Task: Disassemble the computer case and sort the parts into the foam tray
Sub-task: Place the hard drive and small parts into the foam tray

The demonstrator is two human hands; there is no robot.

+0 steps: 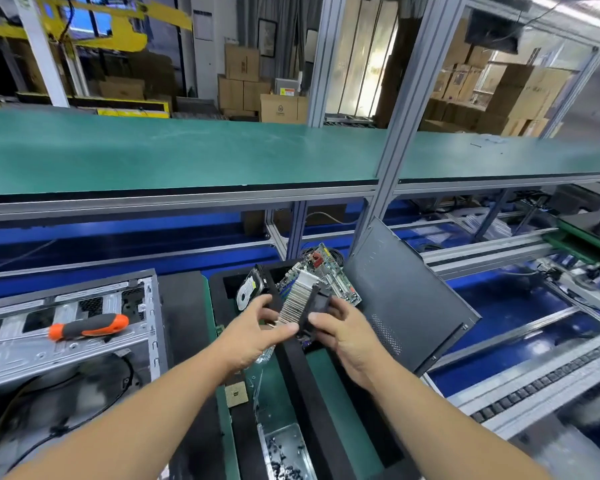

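Note:
My left hand (253, 332) and my right hand (343, 332) both grip a cooler (300, 306), a finned aluminium heatsink with a black fan on its right side, above the black foam tray (293, 355). Behind it in the tray lie a motherboard (326, 275) and a hard drive (248, 292). The open metal computer case (66, 341) lies at the left, with an orange and grey screwdriver (89, 326) resting on its frame. A dark side panel (402, 292) leans at the right of the tray.
A small metal box of screws (284, 452) sits at the near end of the green mat. A square CPU chip (235, 394) lies on the mat beside the tray. A green shelf (187, 150) spans above. Conveyor rails (534, 375) run at the right.

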